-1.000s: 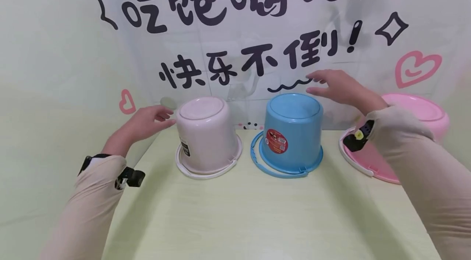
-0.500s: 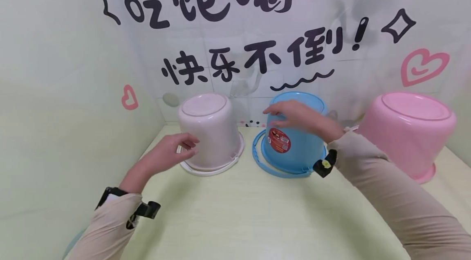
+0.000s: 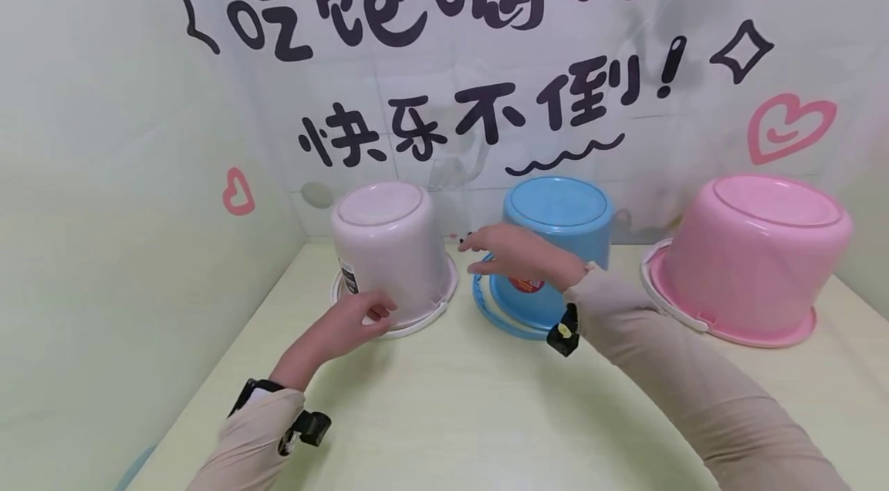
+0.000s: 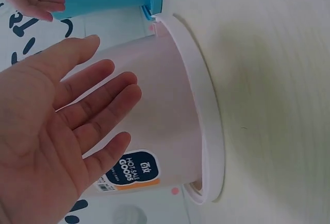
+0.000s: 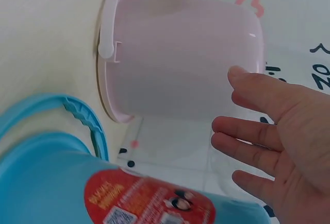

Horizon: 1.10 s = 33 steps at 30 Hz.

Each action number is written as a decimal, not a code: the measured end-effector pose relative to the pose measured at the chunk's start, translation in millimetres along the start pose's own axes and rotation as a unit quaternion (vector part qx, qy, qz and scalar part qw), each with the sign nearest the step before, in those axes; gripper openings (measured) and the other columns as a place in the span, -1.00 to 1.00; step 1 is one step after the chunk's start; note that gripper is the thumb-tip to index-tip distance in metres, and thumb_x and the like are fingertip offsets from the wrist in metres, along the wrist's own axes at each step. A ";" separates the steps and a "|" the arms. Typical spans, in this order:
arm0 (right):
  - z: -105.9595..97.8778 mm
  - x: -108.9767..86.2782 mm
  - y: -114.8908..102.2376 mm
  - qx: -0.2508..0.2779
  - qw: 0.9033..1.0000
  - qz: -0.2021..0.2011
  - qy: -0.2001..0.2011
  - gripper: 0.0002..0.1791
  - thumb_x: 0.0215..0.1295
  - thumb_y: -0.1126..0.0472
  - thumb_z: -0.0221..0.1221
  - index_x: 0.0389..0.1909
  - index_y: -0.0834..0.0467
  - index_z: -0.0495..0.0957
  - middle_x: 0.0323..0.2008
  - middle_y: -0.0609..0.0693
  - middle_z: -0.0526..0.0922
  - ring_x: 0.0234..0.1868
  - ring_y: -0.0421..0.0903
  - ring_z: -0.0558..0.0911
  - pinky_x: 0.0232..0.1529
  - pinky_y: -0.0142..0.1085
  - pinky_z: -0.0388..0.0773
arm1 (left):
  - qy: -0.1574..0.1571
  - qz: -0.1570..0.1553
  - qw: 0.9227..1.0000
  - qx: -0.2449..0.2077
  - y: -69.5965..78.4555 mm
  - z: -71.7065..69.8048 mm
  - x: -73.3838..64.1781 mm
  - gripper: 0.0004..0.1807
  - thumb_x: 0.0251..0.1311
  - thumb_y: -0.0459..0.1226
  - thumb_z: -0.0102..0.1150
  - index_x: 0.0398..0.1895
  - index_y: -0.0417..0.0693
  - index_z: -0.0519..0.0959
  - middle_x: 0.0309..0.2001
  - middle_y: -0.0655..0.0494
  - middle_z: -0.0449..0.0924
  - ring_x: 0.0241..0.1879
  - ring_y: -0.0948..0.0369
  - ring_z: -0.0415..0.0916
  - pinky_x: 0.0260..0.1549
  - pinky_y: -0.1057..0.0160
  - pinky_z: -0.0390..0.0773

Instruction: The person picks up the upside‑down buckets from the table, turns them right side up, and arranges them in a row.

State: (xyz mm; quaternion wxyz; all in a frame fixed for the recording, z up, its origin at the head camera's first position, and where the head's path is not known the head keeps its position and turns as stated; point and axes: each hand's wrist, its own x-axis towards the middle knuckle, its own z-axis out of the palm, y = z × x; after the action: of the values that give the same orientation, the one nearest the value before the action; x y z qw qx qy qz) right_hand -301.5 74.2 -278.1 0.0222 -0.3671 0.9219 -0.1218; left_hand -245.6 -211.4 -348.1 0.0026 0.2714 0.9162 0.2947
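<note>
Three buckets stand upside down in a row in the head view. At the left is a pale pink bucket [image 3: 392, 259], with its white handle [image 4: 209, 116] lying round the rim. My left hand [image 3: 354, 325] hovers in front of its lower side, fingers loosely bent and holding nothing. A blue bucket [image 3: 559, 205] with a red label [image 5: 149, 198] is in the middle. My right hand [image 3: 521, 252] is in front of it, fingers extended toward the pale pink bucket, nothing in its grasp. The right hand hides part of the blue bucket and its label.
A larger pink bucket [image 3: 764, 267] stands upside down at the right of the table [image 3: 444, 414]. Behind the row is a wall sheet [image 3: 451, 89] with black lettering, and a pale side wall [image 3: 125, 244] borders the left.
My right hand has moved left and down, from above the blue bucket's right side to its front left. My left hand has moved down and right, from beside the pale pink bucket to its front.
</note>
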 end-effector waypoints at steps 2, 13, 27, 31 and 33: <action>6.4 5.3 -0.8 0.009 1.000 -0.003 -0.007 -0.52 0.19 0.03 0.20 0.13 0.07 0.47 0.05 -0.03 0.53 0.03 -0.09 0.50 -0.02 -0.22 0.47 | -0.002 -0.006 1.000 -0.001 -4.7 4.2 1.0 -0.77 0.17 -0.35 0.13 -0.15 -0.32 0.51 -0.20 -0.09 0.55 -0.22 0.06 0.51 -0.19 0.07 0.50; 44.2 34.9 7.7 0.061 0.997 -0.011 -0.048 -0.57 0.21 0.16 0.19 0.10 0.20 0.47 -0.01 0.10 0.55 -0.06 -0.02 0.52 -0.07 -0.22 0.49 | -0.010 0.006 0.998 0.064 -23.4 16.9 9.3 -0.82 0.08 -0.36 0.20 -0.25 -0.28 0.54 -0.32 -0.02 0.55 -0.30 0.10 0.49 -0.26 0.14 0.49; 74.9 57.1 10.4 0.064 0.994 0.032 -0.077 -0.64 0.21 0.20 0.20 0.03 0.17 0.52 -0.08 0.04 0.58 -0.13 -0.09 0.51 -0.13 -0.29 0.48 | -0.012 -0.015 0.982 0.186 -18.8 21.4 12.9 -0.83 0.03 -0.32 0.26 -0.31 -0.22 0.55 -0.32 0.02 0.53 -0.31 0.13 0.50 -0.26 0.15 0.50; 81.7 60.1 12.3 0.056 0.996 0.027 -0.071 -0.68 0.17 0.24 0.22 -0.02 0.17 0.55 -0.10 0.02 0.59 -0.08 -0.07 0.51 -0.07 -0.26 0.45 | -0.001 -0.014 0.980 0.201 -19.7 20.9 11.3 -0.85 0.02 -0.32 0.26 -0.34 -0.19 0.57 -0.34 0.04 0.52 -0.35 0.17 0.48 -0.30 0.17 0.50; 84.3 61.5 12.6 0.057 0.996 0.025 -0.065 -0.69 0.16 0.25 0.23 -0.04 0.17 0.57 -0.09 0.01 0.60 -0.06 -0.07 0.52 -0.03 -0.25 0.44 | 0.004 -0.017 0.979 0.203 -21.3 20.5 10.6 -0.86 0.02 -0.32 0.27 -0.35 -0.18 0.57 -0.35 0.05 0.52 -0.36 0.18 0.47 -0.31 0.17 0.50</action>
State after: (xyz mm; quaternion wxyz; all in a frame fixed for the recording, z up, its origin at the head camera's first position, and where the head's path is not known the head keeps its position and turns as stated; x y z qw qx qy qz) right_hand -343.8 23.5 -359.8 0.1061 -0.3492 0.9189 -0.1496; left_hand -261.8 -209.5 -374.9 -0.0511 0.2496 0.9614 0.1038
